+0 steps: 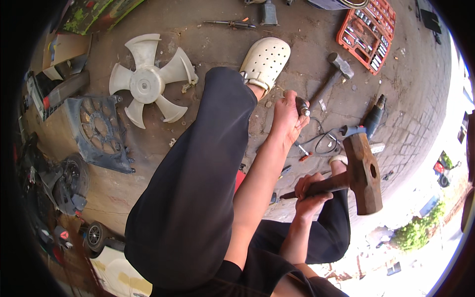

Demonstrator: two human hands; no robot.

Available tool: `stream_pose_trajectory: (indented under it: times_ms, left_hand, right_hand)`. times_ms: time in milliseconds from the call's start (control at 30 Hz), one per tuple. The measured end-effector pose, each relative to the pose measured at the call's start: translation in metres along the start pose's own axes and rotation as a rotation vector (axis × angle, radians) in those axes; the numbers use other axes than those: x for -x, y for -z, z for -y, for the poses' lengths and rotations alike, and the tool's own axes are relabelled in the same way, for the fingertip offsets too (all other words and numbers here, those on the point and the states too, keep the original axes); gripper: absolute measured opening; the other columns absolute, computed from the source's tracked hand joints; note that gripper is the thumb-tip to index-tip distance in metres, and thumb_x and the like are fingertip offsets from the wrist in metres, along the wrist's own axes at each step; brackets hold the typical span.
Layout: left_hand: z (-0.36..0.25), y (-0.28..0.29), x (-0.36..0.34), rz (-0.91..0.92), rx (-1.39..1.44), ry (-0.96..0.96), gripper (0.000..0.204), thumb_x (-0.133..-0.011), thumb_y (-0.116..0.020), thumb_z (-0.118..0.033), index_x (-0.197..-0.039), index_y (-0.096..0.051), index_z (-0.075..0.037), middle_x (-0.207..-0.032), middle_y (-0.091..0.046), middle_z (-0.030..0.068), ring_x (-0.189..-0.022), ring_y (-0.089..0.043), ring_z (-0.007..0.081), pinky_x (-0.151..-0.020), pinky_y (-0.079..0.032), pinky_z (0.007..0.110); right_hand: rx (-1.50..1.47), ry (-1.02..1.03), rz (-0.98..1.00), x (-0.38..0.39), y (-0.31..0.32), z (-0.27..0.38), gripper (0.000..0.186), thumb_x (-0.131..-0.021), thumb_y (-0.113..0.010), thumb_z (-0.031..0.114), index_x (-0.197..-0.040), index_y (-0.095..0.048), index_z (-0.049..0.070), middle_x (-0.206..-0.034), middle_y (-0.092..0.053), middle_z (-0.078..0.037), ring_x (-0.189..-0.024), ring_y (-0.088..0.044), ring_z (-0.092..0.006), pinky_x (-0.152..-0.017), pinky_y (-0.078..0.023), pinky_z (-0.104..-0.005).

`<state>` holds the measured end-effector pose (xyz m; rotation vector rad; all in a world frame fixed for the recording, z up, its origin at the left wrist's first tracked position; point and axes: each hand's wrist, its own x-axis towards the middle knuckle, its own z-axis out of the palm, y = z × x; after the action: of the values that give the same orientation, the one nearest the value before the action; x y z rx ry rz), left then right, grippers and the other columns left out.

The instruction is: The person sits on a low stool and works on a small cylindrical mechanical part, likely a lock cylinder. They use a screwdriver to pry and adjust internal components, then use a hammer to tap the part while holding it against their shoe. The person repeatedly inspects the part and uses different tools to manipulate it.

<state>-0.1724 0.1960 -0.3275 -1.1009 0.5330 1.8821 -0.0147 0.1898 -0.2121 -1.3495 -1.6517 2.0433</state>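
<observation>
My left hand (288, 118) is closed around a short dark metal rod (303, 106), its shiny round end pointing toward me. In my right hand (311, 194) is a sledgehammer (364, 173), gripped by its wooden handle; the rusty steel head is raised toward the right side. A second hammer (340, 66) lies on the ground just beyond my left hand, its handle running down toward that hand. My left foot, in a cream clog (267, 57), rests beside it. What the rod's far end touches, if anything, is hidden by my hand.
A white fan (146, 85) and a black fan shroud (101, 128) lie at left. An orange socket set case (367, 34) is open at upper right, near a heat gun (374, 118) and a black cable (326, 136). A screwdriver (230, 23) lies at the top.
</observation>
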Motion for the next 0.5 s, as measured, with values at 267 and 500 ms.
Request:
stream_pose_trajectory:
  times_ms: [267, 500]
  left_hand:
    - [0.004, 0.005, 0.000, 0.024, -0.038, 0.007, 0.035, -0.095, -0.048, -0.025, -0.070, -0.046, -0.001, -0.055, -0.047, 0.0078, -0.030, -0.027, 0.0107, -0.029, -0.022, 0.025]
    - [0.001, -0.002, -0.003, -0.036, -0.008, 0.030, 0.030, -0.093, -0.047, -0.022, -0.071, -0.045, -0.002, -0.054, -0.046, 0.0085, -0.029, -0.026, 0.0119, -0.029, -0.021, 0.026]
  right_hand:
    - [0.155, -0.199, -0.192, 0.004, -0.012, -0.009, 0.067, -0.090, -0.042, 0.067, -0.075, -0.046, 0.002, -0.052, -0.040, 0.000, -0.039, -0.034, -0.0072, -0.036, -0.022, -0.0235]
    - [0.157, 0.001, -0.102, 0.005, -0.008, 0.007, 0.069, -0.086, -0.039, 0.074, -0.076, -0.041, 0.006, -0.054, -0.035, 0.001, -0.038, -0.030, -0.0086, -0.034, -0.020, -0.0225]
